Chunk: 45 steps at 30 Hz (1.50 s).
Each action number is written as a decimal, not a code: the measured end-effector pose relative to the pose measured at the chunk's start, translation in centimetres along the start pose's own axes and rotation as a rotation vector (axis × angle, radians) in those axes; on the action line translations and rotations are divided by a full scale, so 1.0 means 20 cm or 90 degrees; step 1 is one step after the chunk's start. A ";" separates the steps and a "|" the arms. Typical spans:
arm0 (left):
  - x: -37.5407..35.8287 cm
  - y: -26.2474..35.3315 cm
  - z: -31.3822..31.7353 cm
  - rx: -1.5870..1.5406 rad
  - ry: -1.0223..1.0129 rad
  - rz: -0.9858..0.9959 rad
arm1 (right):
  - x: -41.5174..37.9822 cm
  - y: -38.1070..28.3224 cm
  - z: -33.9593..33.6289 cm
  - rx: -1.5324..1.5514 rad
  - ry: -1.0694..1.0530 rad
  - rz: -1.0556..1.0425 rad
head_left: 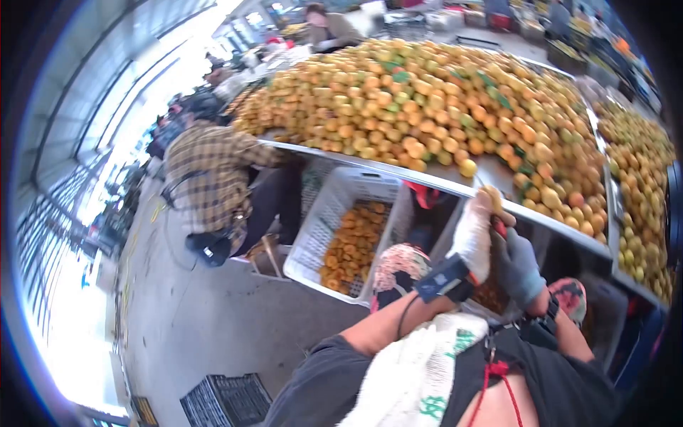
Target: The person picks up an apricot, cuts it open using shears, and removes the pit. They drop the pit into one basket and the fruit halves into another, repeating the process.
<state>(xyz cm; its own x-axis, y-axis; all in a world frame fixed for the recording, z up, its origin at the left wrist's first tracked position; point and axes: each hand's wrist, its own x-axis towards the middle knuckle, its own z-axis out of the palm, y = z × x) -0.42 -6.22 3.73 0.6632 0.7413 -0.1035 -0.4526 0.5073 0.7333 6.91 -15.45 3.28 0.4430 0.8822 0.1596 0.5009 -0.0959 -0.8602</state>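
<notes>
My left hand [473, 238], in a white glove, has its bare fingertips round a small orange-yellow fruit [492, 198] at the table's metal edge [434, 180]. Close beside it, on the right, my right hand [518, 262] in a grey glove is closed round a small red-handled tool [500, 228], whose working end is too small to make out. The two hands meet near the fruit. Beyond them a large heap of orange and yellow fruit [398, 99] with some green leaves covers the table.
A white crate [300, 252] with cut orange pieces [353, 245] stands left of my knees. A person in a checked shirt [210, 171] sits farther left. A black crate [226, 402] lies on the grey floor [213, 313]. More fruit [637, 206] lies at the right; another person [331, 30] is behind.
</notes>
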 end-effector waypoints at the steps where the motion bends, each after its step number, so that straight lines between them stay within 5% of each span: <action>1: 0.00 0.04 0.02 -0.007 0.015 -0.045 | 0.01 0.01 0.01 0.004 -0.011 -0.022; 8: 0.04 0.03 -0.02 0.091 0.053 0.020 | 0.00 0.04 0.02 -0.042 0.036 -0.126; 10: 0.04 0.05 -0.02 -0.095 0.079 -0.132 | 0.02 0.03 0.03 -0.113 0.022 -0.095; 12: 0.04 0.09 -0.05 -0.087 0.063 -0.126 | 0.03 0.05 0.07 -0.030 0.060 -0.146; 14: 0.05 0.12 -0.13 0.165 -0.045 -0.081 | 0.02 0.05 0.09 0.056 0.096 -0.192; 16: -0.04 0.18 -0.07 0.193 -0.014 0.040 | -0.01 0.01 0.05 0.247 -0.001 -0.038; 19: -0.02 0.17 -0.13 0.292 -0.079 0.222 | 0.00 -0.01 0.07 0.180 -0.008 -0.065; 20: -0.02 0.13 -0.12 0.290 -0.083 0.219 | 0.00 0.00 0.08 0.109 0.021 -0.124; 22: -0.03 0.11 -0.11 0.069 -0.003 -0.051 | 0.01 -0.01 0.10 0.084 0.046 -0.125; 23: -0.02 0.11 -0.10 0.130 0.022 -0.064 | 0.01 -0.01 0.11 0.058 0.062 -0.124; 26: -0.03 0.16 -0.08 0.160 0.007 -0.040 | -0.01 -0.04 0.06 0.103 0.026 -0.080; 27: -0.03 0.15 -0.09 0.265 -0.040 0.100 | -0.02 -0.03 0.06 0.101 0.027 -0.080; 31: -0.03 0.16 -0.13 0.387 -0.041 0.227 | -0.02 -0.02 0.09 0.161 -0.008 -0.045; 32: -0.02 0.15 -0.13 0.386 -0.034 0.229 | -0.02 -0.02 0.10 0.156 0.003 -0.059; 34: -0.02 0.15 -0.11 0.107 0.024 -0.050 | 0.01 -0.04 0.10 0.082 0.004 -0.096; 38: -0.04 0.17 -0.10 -0.058 0.052 -0.064 | -0.01 -0.09 0.03 -0.021 -0.044 -0.110; 40: -0.01 0.17 -0.15 -0.004 0.051 -0.067 | -0.03 -0.09 0.00 0.031 -0.041 -0.105; 42: 0.01 0.15 -0.15 0.045 0.048 -0.075 | -0.02 -0.09 -0.05 0.246 0.099 0.007; 43: 0.00 0.12 -0.14 0.095 -0.020 -0.036 | 0.00 -0.03 -0.09 0.067 0.147 -0.112; 45: -0.11 0.18 -0.06 0.303 -0.123 0.038 | 0.04 -0.04 -0.09 0.079 0.181 -0.153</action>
<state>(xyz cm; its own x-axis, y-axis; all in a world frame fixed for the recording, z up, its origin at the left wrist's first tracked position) -4.26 -5.36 5.80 0.7632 0.6449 0.0406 -0.2017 0.1780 0.9631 8.21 -15.43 4.93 0.5212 0.7076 0.4772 0.5294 0.1705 -0.8311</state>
